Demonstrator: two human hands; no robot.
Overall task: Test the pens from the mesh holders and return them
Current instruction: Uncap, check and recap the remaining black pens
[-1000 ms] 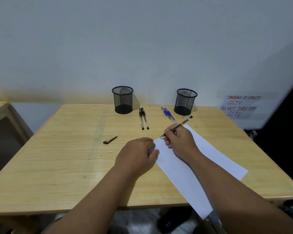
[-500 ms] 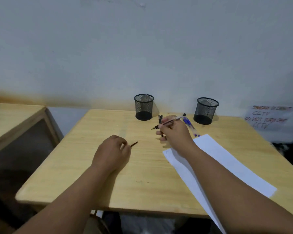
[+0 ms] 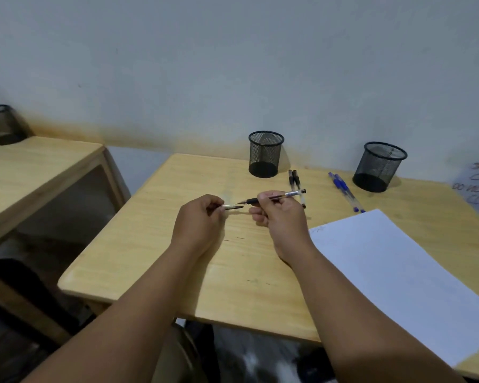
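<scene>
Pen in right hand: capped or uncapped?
Uncapped. The pen in the right hand shows a bare tip, and the left hand pinches the cap just short of that tip.

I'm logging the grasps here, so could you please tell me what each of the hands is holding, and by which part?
The right hand pinches the black pen around mid-barrel, tip pointing left. The left hand pinches the pen cap by its left end.

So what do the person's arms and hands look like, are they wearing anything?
Both arms are bare: no sleeves show anywhere along the forearms. The left hand and right hand wear no gloves, and no watch, bracelet or ring shows on the wrists or fingers.
</scene>
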